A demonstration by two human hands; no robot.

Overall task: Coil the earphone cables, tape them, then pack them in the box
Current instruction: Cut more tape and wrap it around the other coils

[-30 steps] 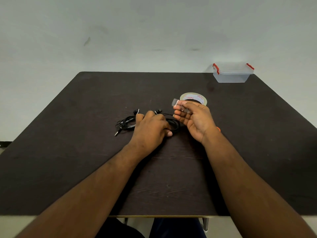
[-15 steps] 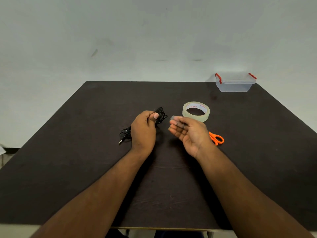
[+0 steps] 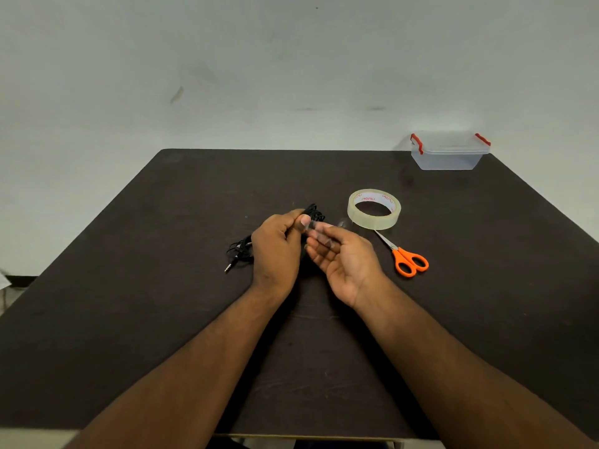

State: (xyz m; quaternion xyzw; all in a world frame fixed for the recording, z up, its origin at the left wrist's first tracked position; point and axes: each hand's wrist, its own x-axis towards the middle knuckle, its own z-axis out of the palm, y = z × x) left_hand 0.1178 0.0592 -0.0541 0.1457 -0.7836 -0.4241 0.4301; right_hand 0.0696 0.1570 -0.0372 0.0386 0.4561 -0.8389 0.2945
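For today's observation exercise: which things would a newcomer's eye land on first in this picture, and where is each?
The two hands meet at mid-table: the left hand grips a black earphone cable. Just right lie orange scissors and a tape roll; a clear box sits at the far right corner.
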